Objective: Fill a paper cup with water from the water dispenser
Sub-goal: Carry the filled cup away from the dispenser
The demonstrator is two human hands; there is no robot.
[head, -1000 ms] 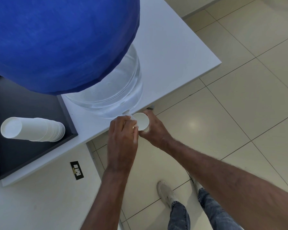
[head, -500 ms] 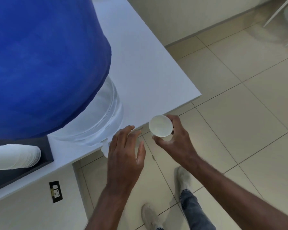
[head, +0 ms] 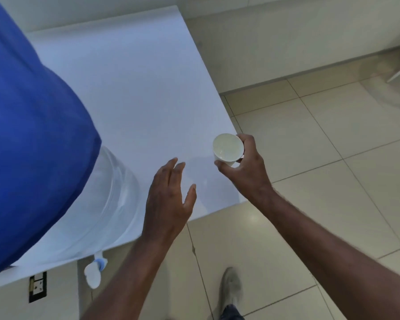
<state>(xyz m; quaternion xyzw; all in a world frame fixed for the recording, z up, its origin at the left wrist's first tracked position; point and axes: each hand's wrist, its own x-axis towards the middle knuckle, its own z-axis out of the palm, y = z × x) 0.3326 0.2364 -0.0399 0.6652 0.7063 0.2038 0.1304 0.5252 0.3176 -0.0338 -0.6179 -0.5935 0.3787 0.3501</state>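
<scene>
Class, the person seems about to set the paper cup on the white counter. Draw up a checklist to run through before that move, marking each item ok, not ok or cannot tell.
1. Paper cup gripped firmly by right hand: ok.
2. Cup upright, rim level: ok.
3. Cup holds water: ok, liquid shows inside; depth cannot tell.
4. White counter bare beneath the cup: ok.
5. Left hand open, holding nothing, free to steady: ok.
6. Dispenser tap shut and not dripping: cannot tell.

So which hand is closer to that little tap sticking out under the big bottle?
Left. The left hand hovers just above-right of the tap; the right hand holds the cup farther away.
</scene>
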